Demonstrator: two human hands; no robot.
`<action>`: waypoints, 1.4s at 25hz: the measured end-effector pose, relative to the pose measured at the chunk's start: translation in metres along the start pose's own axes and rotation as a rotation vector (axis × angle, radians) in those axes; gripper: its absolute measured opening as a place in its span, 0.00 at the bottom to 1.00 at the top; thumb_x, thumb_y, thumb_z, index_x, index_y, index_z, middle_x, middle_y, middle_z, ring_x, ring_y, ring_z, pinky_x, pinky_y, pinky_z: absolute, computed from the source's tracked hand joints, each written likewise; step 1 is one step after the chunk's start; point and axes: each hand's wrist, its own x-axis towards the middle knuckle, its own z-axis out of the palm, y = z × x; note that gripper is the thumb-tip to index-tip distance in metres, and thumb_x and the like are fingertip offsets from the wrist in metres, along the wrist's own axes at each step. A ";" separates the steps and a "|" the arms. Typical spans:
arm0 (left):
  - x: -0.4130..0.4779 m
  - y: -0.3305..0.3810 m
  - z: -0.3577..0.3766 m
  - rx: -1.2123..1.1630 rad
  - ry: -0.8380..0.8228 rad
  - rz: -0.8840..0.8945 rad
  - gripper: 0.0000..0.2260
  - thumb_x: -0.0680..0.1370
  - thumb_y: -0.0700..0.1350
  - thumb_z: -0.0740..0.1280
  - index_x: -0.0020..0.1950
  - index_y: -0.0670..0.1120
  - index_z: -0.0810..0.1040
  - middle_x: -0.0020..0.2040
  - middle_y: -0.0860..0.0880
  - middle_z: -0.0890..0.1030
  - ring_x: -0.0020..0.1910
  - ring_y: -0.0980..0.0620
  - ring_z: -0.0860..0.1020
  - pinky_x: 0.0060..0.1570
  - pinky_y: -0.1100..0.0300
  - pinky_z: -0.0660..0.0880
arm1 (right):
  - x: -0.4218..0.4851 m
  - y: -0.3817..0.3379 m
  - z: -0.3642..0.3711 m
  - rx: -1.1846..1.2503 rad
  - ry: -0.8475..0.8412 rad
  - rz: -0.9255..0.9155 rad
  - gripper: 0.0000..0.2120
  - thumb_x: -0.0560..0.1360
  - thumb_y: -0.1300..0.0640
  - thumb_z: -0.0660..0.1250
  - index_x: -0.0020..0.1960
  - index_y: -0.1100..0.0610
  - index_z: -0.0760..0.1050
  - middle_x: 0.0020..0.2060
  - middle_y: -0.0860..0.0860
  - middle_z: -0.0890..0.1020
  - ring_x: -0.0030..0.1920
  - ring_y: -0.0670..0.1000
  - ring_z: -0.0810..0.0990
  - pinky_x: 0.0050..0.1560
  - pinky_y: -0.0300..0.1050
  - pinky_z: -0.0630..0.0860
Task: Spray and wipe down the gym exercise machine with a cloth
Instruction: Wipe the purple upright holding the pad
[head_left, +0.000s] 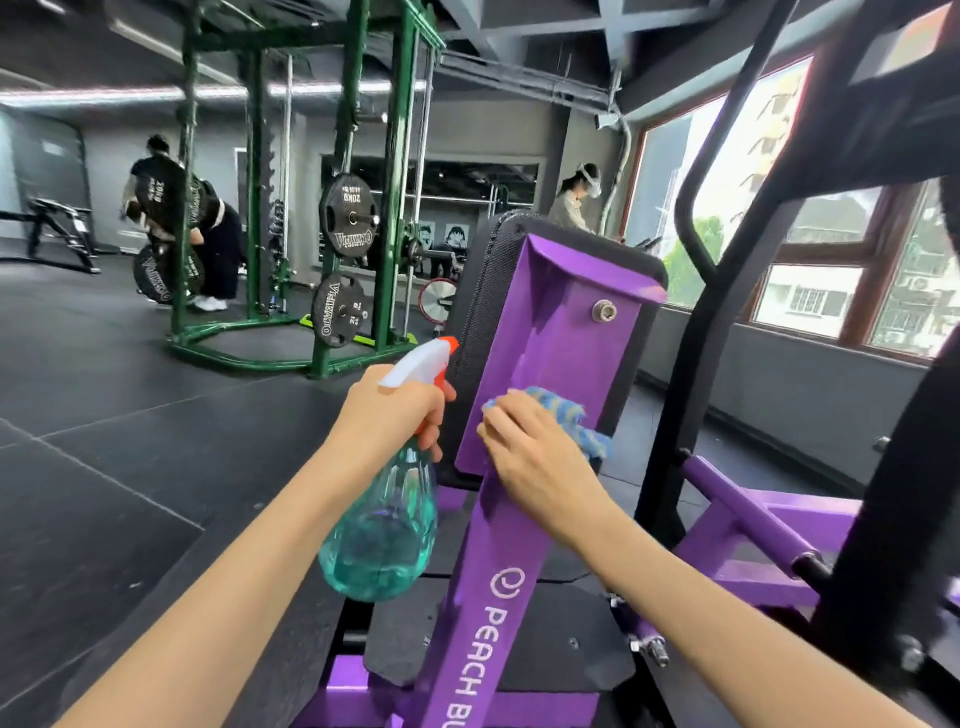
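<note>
- Upper left of frame: a person (208, 223) bent over beside the green rack (397, 156), which has weight plates (347, 214) hung on it. Not part of the job.
- Lower left to centre: left hand (387, 410) holds the spray bottle (382, 530) by the neck. Its fingers are curled round the neck, with one on the orange trigger. The nozzle points up and right, toward the black pad (483, 291). The bottle hangs just left of the purple machine (493, 571), not touching it as far as I can tell. It looks partly filled with blue-green liquid.
- Centre: right hand (535, 462) is on the blue-and-yellow cloth (566, 410). Its fingers are bent over the cloth, close together, and press it against the lower part of the purple back plate (566, 322) behind the pad, below the bolt (604, 310).
- Progress, my read: mid-wipe on the back plate. The plate has a sheen, but I can't tell spray from glare, so no call on how much is already wiped.
- Likely left: upper plate, the pad's edge and front, the lettered post below the hands, and the lower purple frame at bottom centre and right.
- Right of frame: the black frame tubes (727, 312) are well apart from both hands. No sign either way whether they were cleaned.
- Upper right: windows (810, 291), daylight, strong glare.
</note>
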 end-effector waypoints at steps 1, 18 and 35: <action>0.000 0.006 -0.003 0.006 -0.009 0.000 0.11 0.67 0.34 0.61 0.45 0.39 0.79 0.22 0.46 0.74 0.25 0.43 0.75 0.34 0.61 0.76 | 0.003 0.006 0.000 0.001 0.013 -0.079 0.09 0.73 0.65 0.60 0.41 0.60 0.79 0.40 0.54 0.78 0.44 0.56 0.77 0.61 0.49 0.68; 0.014 0.075 -0.020 -0.068 -0.077 0.068 0.11 0.67 0.29 0.61 0.47 0.30 0.77 0.30 0.39 0.74 0.20 0.45 0.71 0.24 0.61 0.75 | 0.049 0.027 -0.018 0.033 -0.119 -0.020 0.12 0.66 0.65 0.55 0.34 0.55 0.75 0.32 0.51 0.75 0.33 0.53 0.76 0.37 0.45 0.70; 0.034 0.118 0.025 -0.089 -0.189 0.120 0.15 0.70 0.29 0.57 0.51 0.38 0.78 0.38 0.39 0.74 0.20 0.51 0.68 0.23 0.58 0.76 | 0.085 0.122 -0.052 0.763 -0.001 0.679 0.12 0.78 0.59 0.64 0.60 0.58 0.78 0.56 0.54 0.81 0.57 0.52 0.78 0.57 0.37 0.66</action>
